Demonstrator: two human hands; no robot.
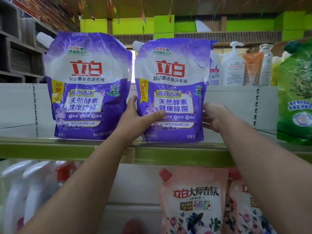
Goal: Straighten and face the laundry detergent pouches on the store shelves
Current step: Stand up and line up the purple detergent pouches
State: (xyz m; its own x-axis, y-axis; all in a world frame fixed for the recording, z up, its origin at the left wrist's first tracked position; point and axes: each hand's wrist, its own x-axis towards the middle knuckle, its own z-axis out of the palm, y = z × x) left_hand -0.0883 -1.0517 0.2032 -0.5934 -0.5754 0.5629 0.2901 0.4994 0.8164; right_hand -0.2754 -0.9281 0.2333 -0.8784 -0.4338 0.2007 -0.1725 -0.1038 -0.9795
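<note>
Both hands were clamped on the right-hand purple-and-white plastic detergent pouch (pixel 172 88), one at each side of its lower half. My left hand (pixel 138 119) gripped its left edge, thumb laid flat across the printed front and fingers tucked into the gap behind. My right hand (pixel 213 116) curled round its right edge, fingers hidden behind the pouch. Both forearms reached up and forward from below.

That pouch stood upright on the white metal shelf with a green front rail (pixel 67 149), label facing me, near the front lip. Just beside it on the left stood a second matching purple-and-white pouch (pixel 87 85), also upright and facing forward, a narrow gap between the two. At the far right of that shelf leaned a green plastic pouch (pixel 295 98). Behind, white pump bottles and an orange tube (pixel 236 65) lined the next aisle's shelf.

Below the rail stood a pink floral pouch with a red cap (pixel 192 200), and blurred white pouches (pixel 25 191) at the left. Coloured bunting hung from the brown ceiling.
</note>
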